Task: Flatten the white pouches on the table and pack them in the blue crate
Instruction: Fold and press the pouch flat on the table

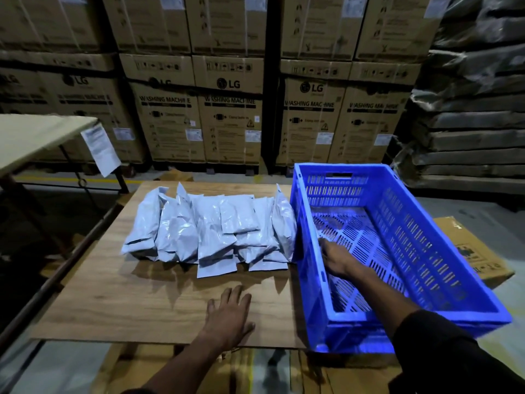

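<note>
Several white pouches point(210, 228) lie in an overlapping row across the far half of the wooden table point(119, 294), some puffed up. The blue crate point(443, 251) stands at the table's right end with nothing in it but my right hand point(336, 258), which reaches inside near the left wall, fingers spread over the slatted floor. My left hand point(230, 314) lies flat on the bare tabletop in front of the pouches, fingers straight, holding nothing.
Stacked cardboard washing-machine boxes point(227, 109) form a wall behind the table. Another table point(34, 135) with a hanging paper sheet stands at the left. Wrapped flat goods point(468, 109) pile up at the right. A cardboard box point(471, 251) sits beyond the crate.
</note>
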Action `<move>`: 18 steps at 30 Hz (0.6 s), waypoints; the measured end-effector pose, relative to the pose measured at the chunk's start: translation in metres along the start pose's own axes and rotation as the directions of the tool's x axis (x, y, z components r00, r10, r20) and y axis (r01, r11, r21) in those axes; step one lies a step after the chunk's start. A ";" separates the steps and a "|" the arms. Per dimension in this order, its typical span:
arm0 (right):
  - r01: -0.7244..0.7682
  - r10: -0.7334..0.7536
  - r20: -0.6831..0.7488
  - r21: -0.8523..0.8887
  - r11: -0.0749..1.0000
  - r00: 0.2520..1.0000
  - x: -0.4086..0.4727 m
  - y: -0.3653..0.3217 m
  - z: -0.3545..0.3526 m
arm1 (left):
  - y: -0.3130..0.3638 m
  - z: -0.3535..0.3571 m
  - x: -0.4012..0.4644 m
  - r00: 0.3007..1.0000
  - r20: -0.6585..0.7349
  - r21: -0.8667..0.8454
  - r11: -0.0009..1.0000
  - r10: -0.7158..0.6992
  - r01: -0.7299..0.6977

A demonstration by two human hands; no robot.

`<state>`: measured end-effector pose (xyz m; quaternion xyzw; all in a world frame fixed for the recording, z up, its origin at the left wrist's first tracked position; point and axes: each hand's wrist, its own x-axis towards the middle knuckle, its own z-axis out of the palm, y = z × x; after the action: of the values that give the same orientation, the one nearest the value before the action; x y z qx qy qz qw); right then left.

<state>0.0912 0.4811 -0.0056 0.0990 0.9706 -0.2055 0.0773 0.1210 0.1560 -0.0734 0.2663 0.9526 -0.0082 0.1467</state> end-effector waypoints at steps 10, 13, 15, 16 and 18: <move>-0.122 0.138 -0.258 0.078 0.989 0.956 -0.017 -0.022 -0.022 | -0.030 0.008 -0.015 0.996 -0.079 -0.012 1.000 0.028 -0.029; -0.169 0.183 -0.468 0.073 0.983 0.864 -0.022 -0.041 -0.046 | -0.045 0.010 -0.021 0.997 -0.083 -0.022 1.000 -0.005 0.003; -0.081 0.076 -0.651 0.022 0.996 0.755 -0.024 -0.061 -0.061 | -0.055 0.009 -0.025 0.996 -0.072 -0.031 0.999 -0.046 0.044; -0.018 -0.003 -0.718 -0.022 1.000 0.696 -0.022 -0.074 -0.068 | -0.061 0.008 -0.027 0.995 -0.071 -0.033 0.998 -0.063 0.061; 0.094 -0.151 -0.766 -0.118 0.989 0.625 -0.017 -0.104 -0.077 | -0.073 0.009 -0.027 0.994 -0.068 -0.042 0.995 -0.088 0.086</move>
<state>0.0763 0.4167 0.1073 0.1086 0.9208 -0.1158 -0.3562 0.1086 0.0787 -0.0786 0.2217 0.9678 0.0135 0.1181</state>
